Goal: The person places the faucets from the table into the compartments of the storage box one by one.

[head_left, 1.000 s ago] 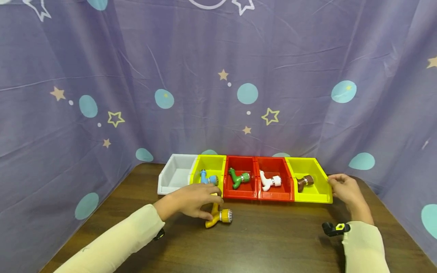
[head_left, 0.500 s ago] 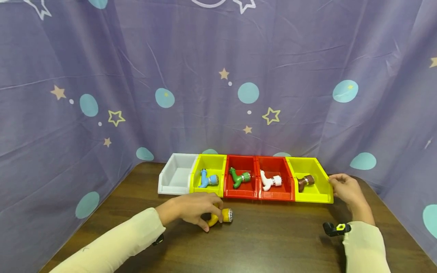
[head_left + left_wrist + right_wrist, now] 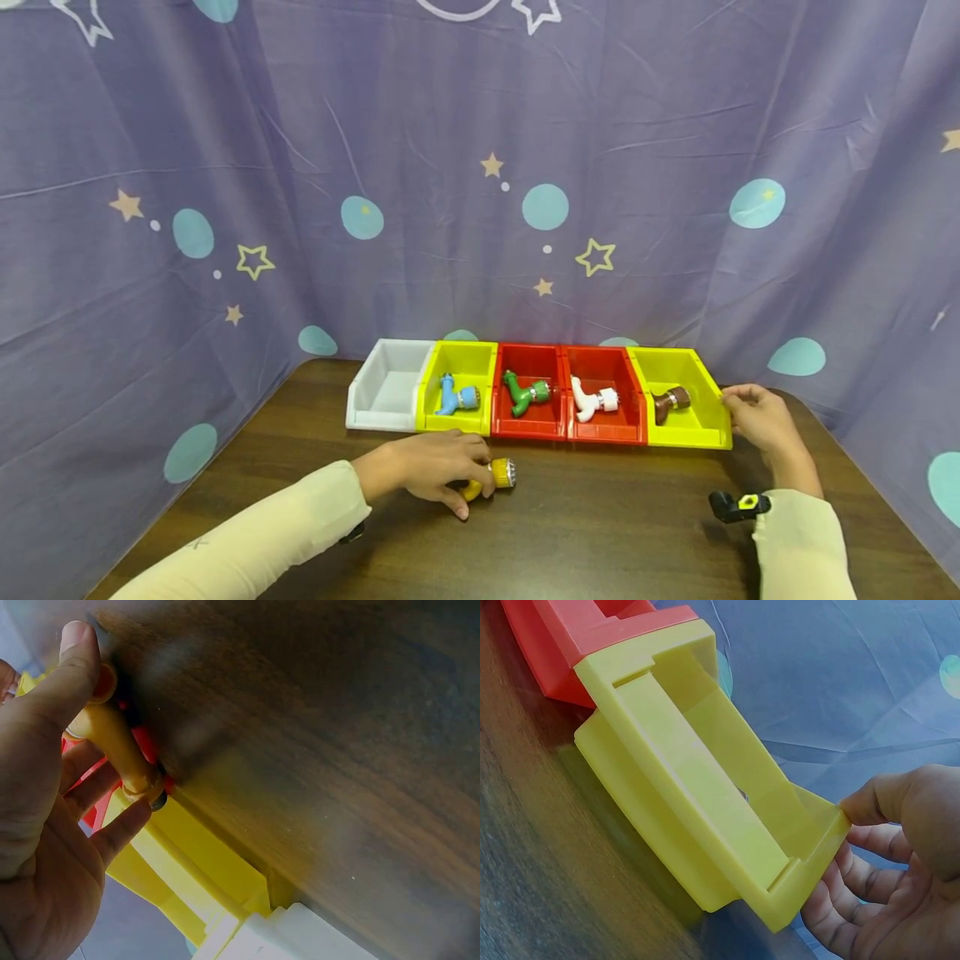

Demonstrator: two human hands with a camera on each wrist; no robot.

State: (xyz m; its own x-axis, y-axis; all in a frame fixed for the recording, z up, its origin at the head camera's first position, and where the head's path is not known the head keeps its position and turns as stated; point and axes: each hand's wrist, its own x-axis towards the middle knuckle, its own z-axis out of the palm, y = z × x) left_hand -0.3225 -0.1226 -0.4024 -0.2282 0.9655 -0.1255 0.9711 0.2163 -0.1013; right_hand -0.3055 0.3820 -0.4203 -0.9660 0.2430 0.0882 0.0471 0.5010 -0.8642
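My left hand [image 3: 438, 467] grips a yellow tap [image 3: 504, 472] low over the table in front of the bins. Its ribbed knob with a silver end sticks out past the fingers; the palm hides most of the body. In the left wrist view, the tap body [image 3: 118, 746] lies between thumb and fingers. At the far right, my right hand [image 3: 765, 425] pinches the outer side edge of a yellow bin [image 3: 667, 360], thumb at its corner in the right wrist view. A brown tap [image 3: 671, 402] lies inside that bin.
The bins stand in a joined row: a white bin [image 3: 363, 417], a yellow bin with a blue tap [image 3: 456, 396], a red bin with a green tap [image 3: 527, 393] and another red bin with a white tap [image 3: 594, 400]. Behind them hangs a purple curtain [image 3: 450, 275].
My left hand has come slightly nearer and to the right, its fingers now farther over the yellow tap, whose knob has shifted a little right. The right hand keeps its place at the bin.
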